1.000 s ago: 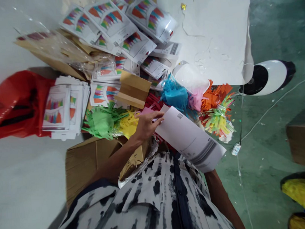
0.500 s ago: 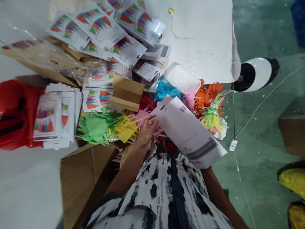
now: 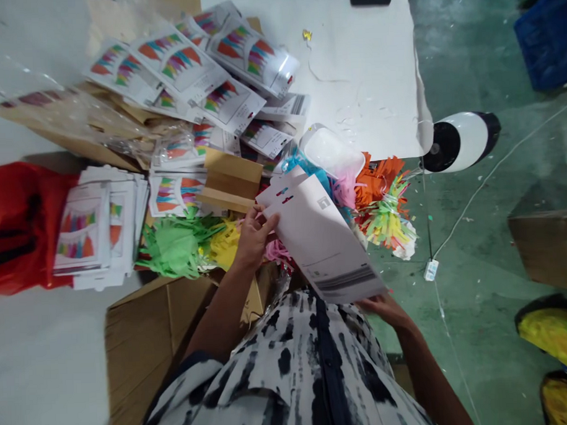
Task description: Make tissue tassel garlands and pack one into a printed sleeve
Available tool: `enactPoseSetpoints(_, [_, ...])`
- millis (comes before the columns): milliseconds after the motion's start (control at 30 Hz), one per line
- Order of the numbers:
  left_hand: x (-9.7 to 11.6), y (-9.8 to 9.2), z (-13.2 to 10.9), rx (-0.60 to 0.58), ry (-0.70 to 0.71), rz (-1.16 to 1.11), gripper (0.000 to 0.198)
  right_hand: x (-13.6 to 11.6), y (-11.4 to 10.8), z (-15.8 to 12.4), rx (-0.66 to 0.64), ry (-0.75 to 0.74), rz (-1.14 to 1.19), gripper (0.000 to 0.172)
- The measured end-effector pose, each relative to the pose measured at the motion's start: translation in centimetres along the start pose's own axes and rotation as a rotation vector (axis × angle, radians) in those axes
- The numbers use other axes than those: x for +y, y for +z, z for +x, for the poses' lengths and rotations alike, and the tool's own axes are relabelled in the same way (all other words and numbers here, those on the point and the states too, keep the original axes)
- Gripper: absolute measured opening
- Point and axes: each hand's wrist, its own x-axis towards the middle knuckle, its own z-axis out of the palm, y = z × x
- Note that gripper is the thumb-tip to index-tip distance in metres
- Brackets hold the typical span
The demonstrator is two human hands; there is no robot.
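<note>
A white folded packaging card (image 3: 322, 242) with a barcode and hang holes lies tilted in front of my shirt; its two layers have slid apart at the top. My left hand (image 3: 255, 238) pinches the card's upper left edge between thumb and fingers. At the lower right corner, my right hand (image 3: 382, 307) grips it, with most of its fingers hidden beneath. Behind the card are tissue-paper tassels: green (image 3: 177, 244), yellow (image 3: 225, 244), pink (image 3: 278, 251), blue (image 3: 305, 165) and orange (image 3: 378, 181).
Packaged garland sets (image 3: 185, 61) lie heaped at the back left. A stack of printed cards (image 3: 86, 225) sits beside a red bag (image 3: 23, 228). A cardboard box (image 3: 139, 341) stands below left. A white-and-black device (image 3: 462, 141) juts past the table edge on the right.
The card has moved left and its layers now show apart at the top. My left hand has come to its edge from the tassels. My right hand has emerged more at the lower corner.
</note>
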Motion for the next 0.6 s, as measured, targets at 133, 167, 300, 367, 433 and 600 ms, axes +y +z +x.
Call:
enactPoseSetpoints(133, [0.5,0.1,-0.3,-0.137,0.019,0.118,0.057,-4.6,-1.4,-0.2,0.014,-0.314,0.111,0.065])
enactPoseSetpoints(167, [0.4,0.5,-0.7,-0.180,0.023,0.147,0.055,-6.1,-1.0,0.0,0.049,-0.385,0.040,0.064])
enactPoseSetpoints(300, [0.0,2.3,-2.0,-0.300,0.035,0.237,0.048,-10.6,2.5,1.0,0.233,-0.503,-0.349,0.070])
enactPoseSetpoints(367, [-0.3,2.4,-2.3,-0.327,0.031,0.261,0.043,-10.9,4.0,1.4,0.318,-0.518,-0.462,0.070])
enactPoseSetpoints(433, [-0.7,2.1,-2.4,-0.335,0.043,0.296,0.038,-10.2,4.9,1.7,0.376,-0.532,-0.525,0.070])
enactPoseSetpoints(600, [-1.4,2.2,-2.7,-0.336,0.083,0.376,0.033,-7.8,5.6,2.6,0.496,-0.483,-0.593,0.078])
